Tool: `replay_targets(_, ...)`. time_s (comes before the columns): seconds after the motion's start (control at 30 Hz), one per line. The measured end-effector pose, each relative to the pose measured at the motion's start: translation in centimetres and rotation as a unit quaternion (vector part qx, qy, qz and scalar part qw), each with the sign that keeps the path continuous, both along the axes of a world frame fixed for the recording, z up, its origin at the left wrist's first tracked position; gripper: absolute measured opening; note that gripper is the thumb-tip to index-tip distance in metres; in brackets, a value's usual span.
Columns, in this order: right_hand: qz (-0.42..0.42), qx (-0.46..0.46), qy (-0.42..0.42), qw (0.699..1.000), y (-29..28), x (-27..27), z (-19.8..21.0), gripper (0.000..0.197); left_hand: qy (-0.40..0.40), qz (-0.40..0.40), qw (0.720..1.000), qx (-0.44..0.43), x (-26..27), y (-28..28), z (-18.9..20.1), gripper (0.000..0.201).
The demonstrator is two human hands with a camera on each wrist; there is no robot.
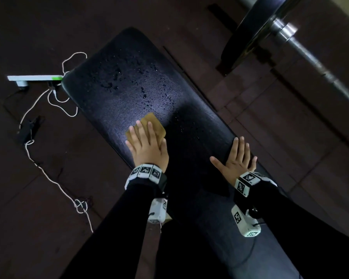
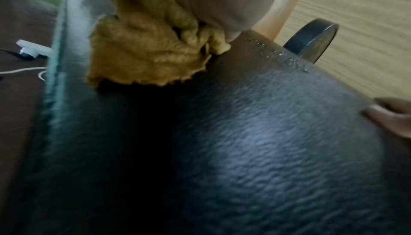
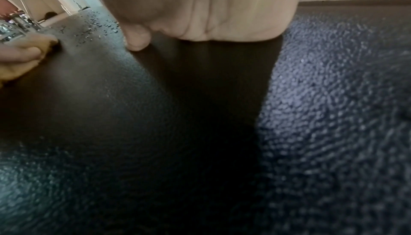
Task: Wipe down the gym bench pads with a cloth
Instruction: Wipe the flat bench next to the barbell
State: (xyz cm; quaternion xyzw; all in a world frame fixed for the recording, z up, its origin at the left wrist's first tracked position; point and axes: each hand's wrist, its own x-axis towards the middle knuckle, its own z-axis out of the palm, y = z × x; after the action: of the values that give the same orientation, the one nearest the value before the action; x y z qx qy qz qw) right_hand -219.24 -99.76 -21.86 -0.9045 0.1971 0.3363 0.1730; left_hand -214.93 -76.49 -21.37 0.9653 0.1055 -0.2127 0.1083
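The left hand (image 1: 146,147) lies flat, fingers straight, pressing the tan cloth (image 1: 149,122) onto the bench pad (image 1: 129,77) so it rubs evenly toward the droplets (image 1: 143,93) farther up. The right hand (image 1: 237,160) rests flat and empty at the pad's right edge, likely as a brace.

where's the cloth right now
In the head view the tan cloth lies flat on the bench pad, toward its left edge, pressed under the left hand, just short of the water droplets.
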Motion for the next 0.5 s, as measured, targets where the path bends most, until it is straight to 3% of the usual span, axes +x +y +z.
replay_targets(0.13, -0.004, -0.007, -0.005, 1.0, 0.0, -0.2, 0.6, 0.102, 0.054, -0.063, 0.996, -0.024, 0.1, -1.7, 0.6, 0.067)
replay_targets(0.2, -0.016, -0.02, -0.029, 0.999, 0.5, -0.2, 1.2, 0.101, 0.057, -0.12, 0.988, -0.073, -0.1, -1.2, 0.9, 0.063)
replay_targets(0.27, -0.03, -0.028, -0.052, 0.998, 1.4, 0.1, 2.1, 0.098, 0.038, -0.162, 0.984, -0.067, 0.4, 0.7, 1.0, 0.061)
replay_targets(0.37, -0.001, -0.021, -0.104, 0.994, 3.3, 0.8, 3.0, 0.085, 0.024, -0.094, 0.995, -0.021, 2.2, 4.9, 0.7, 0.058)
replay_targets(0.5, 0.145, 0.017, -0.166, 0.975, 6.8, 2.7, 3.6, 0.066, 0.033, -0.06, 0.998, 0.009, 5.1, 9.8, 0.0, 0.058)
